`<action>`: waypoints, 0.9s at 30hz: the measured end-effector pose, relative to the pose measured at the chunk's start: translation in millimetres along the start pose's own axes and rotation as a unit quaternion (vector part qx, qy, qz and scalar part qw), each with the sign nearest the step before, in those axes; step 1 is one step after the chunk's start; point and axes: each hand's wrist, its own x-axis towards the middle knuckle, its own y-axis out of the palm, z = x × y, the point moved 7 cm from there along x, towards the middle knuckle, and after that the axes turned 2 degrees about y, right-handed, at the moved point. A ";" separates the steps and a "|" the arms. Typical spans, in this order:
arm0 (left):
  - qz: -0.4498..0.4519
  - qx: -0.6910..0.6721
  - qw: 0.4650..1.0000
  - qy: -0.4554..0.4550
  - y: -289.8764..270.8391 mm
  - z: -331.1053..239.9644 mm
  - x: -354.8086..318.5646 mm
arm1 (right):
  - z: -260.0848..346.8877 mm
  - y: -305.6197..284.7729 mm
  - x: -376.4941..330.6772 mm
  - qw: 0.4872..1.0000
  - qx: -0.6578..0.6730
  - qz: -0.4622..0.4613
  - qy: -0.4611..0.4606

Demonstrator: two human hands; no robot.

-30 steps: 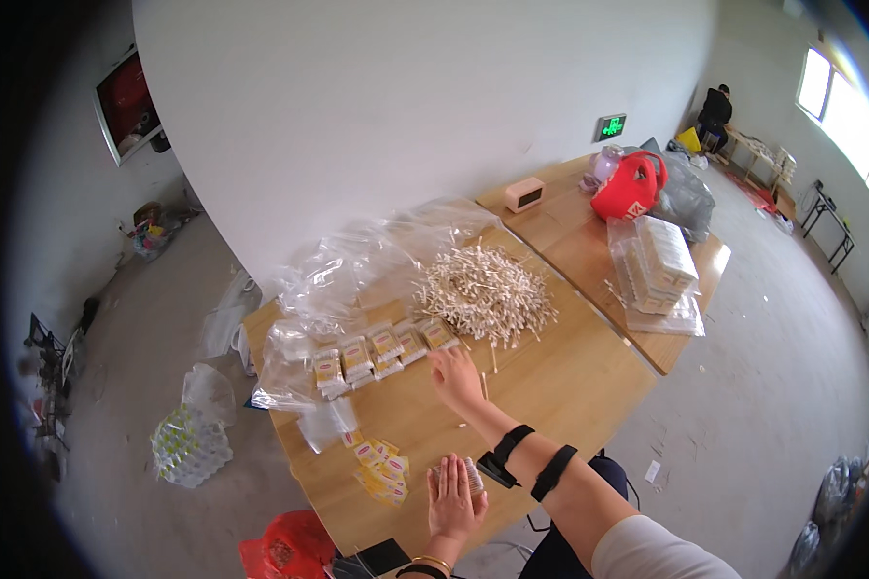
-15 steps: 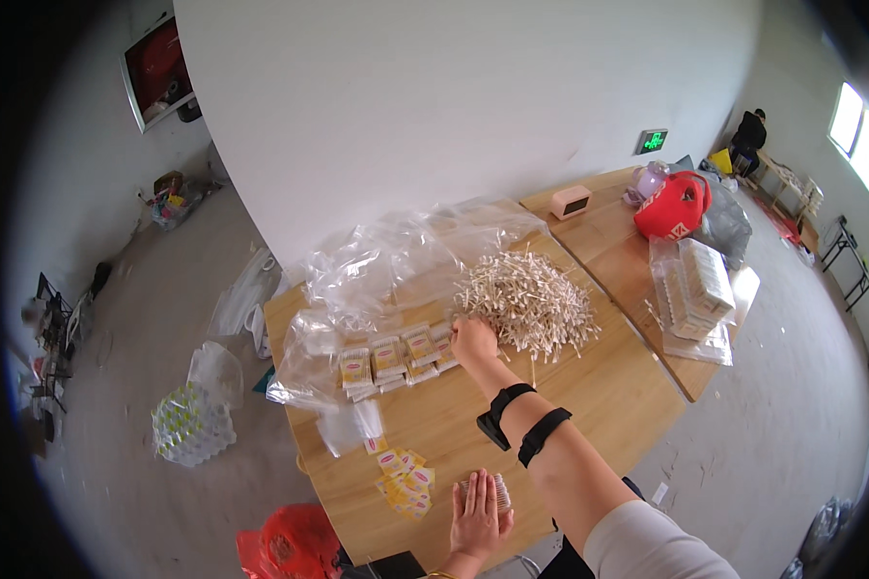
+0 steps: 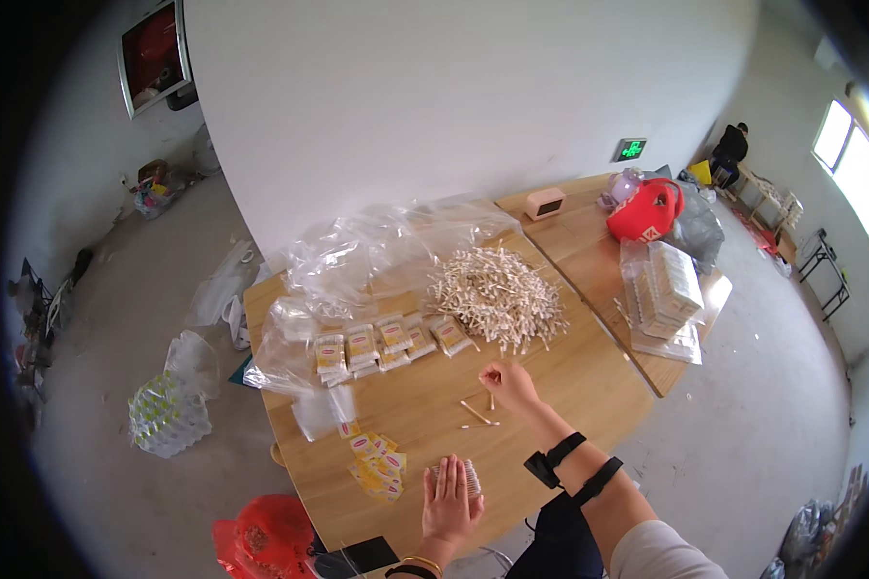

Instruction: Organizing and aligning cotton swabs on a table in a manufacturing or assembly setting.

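My left hand (image 3: 446, 510) lies flat, fingers stretched out, over a small bundle of cotton swabs (image 3: 471, 477) at the table's near edge. Farther in and to the right, my right hand (image 3: 512, 388) is closed in a pinch, and a cotton swab (image 3: 492, 402) shows just below its fingertips. Several loose swabs (image 3: 476, 417) rest on the wood between my hands. Beyond my right hand rises a big heap of white-tipped swabs (image 3: 500, 297). Filled yellow-and-white swab packs (image 3: 393, 335) stand in rows left of the heap.
Yellow printed cards (image 3: 380, 471) are scattered left of my left hand, by clear bags (image 3: 319, 413). Crumpled clear plastic (image 3: 357, 261) covers the table's back. A red bag (image 3: 647, 210) and stacked packs (image 3: 668, 289) sit on the right table (image 3: 589, 272). Far right, another person (image 3: 731, 150) sits.
My right hand has come back toward me from between the packs and the heap, uncovering the rightmost packs. Loose swabs now lie on the table. My left hand stays on the bundle; the view has shifted.
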 end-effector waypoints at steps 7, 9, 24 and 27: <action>-0.016 -0.012 1.000 0.002 0.2 -1.5 0.4 | -22.1 -12.6 -33.1 0.989 0.018 -0.148 0.002; -0.017 -0.011 1.000 0.001 0.6 -0.8 -1.0 | -18.8 -17.0 -43.3 0.976 -0.046 -0.213 -0.016; -0.003 -0.003 1.000 0.000 -3.0 -2.2 -1.3 | 16.7 38.4 -88.3 0.991 0.022 -0.031 -0.125; -0.001 0.010 1.000 0.005 -8.6 -4.8 0.2 | 21.0 47.2 -107.0 0.989 0.037 -0.004 -0.143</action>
